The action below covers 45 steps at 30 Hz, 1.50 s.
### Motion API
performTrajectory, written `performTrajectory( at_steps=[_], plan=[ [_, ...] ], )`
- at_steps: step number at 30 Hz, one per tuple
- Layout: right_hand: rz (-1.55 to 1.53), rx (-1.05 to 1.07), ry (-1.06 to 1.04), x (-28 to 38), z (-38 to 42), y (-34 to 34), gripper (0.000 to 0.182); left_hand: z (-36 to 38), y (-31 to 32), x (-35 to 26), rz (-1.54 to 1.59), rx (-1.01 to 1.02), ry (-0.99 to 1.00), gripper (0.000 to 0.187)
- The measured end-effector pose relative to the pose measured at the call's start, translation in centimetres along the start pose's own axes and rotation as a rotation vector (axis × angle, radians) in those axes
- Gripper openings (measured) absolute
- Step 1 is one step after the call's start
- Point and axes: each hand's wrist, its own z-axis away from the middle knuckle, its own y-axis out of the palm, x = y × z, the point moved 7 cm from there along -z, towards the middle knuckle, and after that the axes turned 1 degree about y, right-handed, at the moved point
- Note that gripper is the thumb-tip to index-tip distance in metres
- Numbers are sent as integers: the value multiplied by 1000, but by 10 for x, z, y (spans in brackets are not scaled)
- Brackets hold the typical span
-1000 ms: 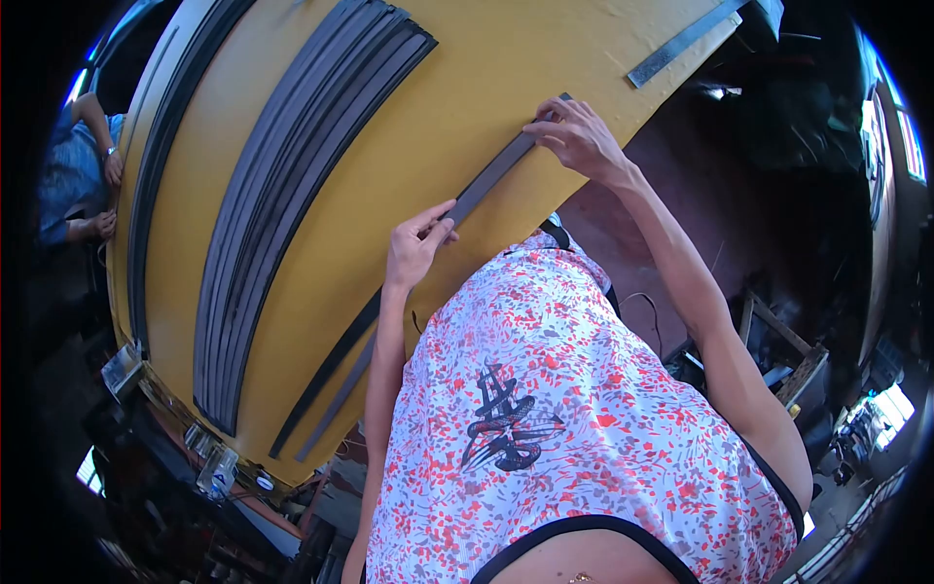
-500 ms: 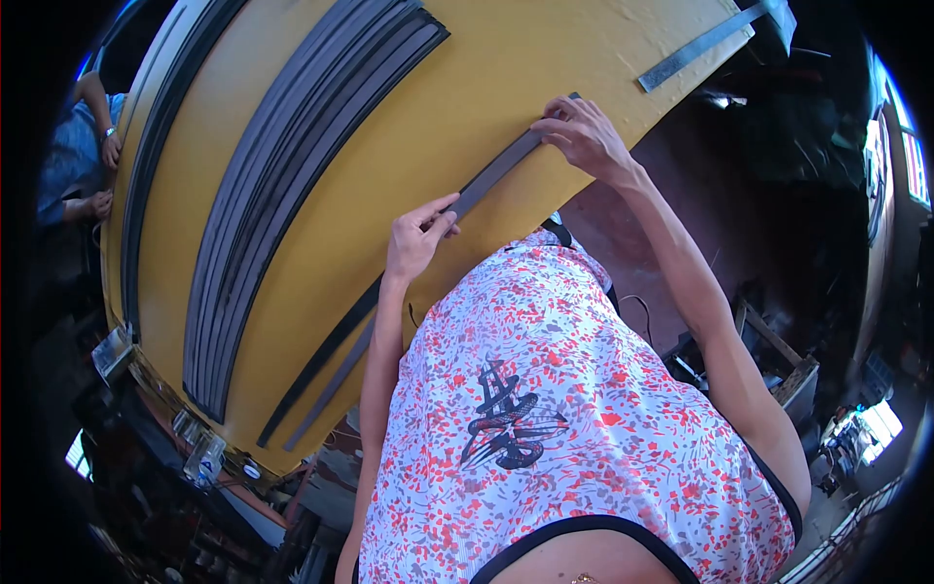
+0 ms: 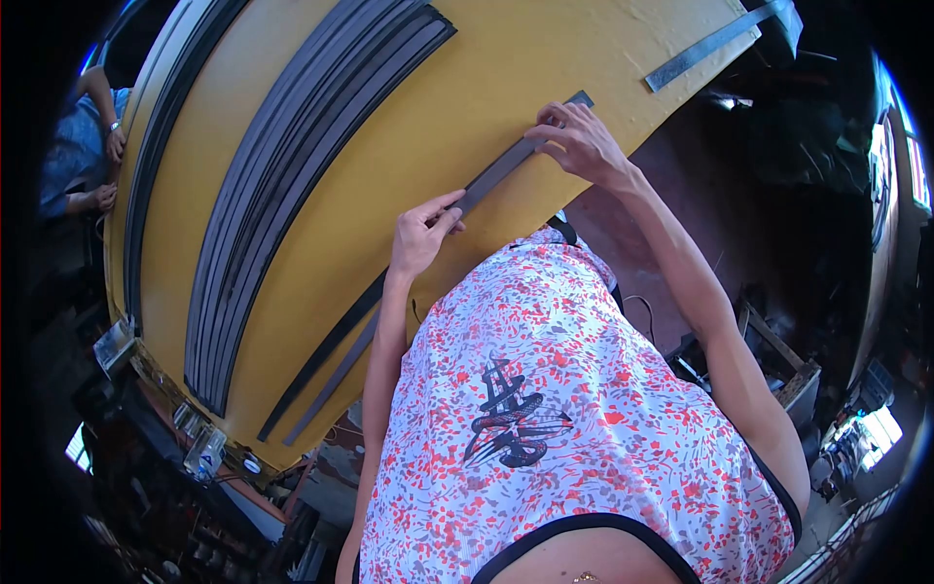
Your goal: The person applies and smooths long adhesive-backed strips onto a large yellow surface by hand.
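Note:
A long, narrow dark-grey strip runs slantwise over the yellow tabletop near its front edge. My left hand pinches it between thumb and fingers. Farther up the strip, close to its far end, the bent fingers of my right hand close on it; the fingertips are partly hidden. Beyond them, a short end of the strip sticks out. Below my left wrist lie a black strip and a thinner grey strip; whether they join the held one is hidden behind my hand and forearm.
A curved bundle of several grey strips lies across the table's middle, with darker strips along the far left. A metal bar rests at the upper right corner. Another person's hands are at the left edge.
My right hand has shifted slightly back along the strip, so more of its end shows beyond the fingers. My left hand keeps its pinch. The view has moved a little.

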Motion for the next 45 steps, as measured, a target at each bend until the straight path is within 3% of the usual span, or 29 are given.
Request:
performTrajectory(
  at_steps=[45],
  plan=[
    [-48, -50, -114, 44, -5, 23, 24, -6, 0, 9, -52, -89, 23, 26]
  ],
)
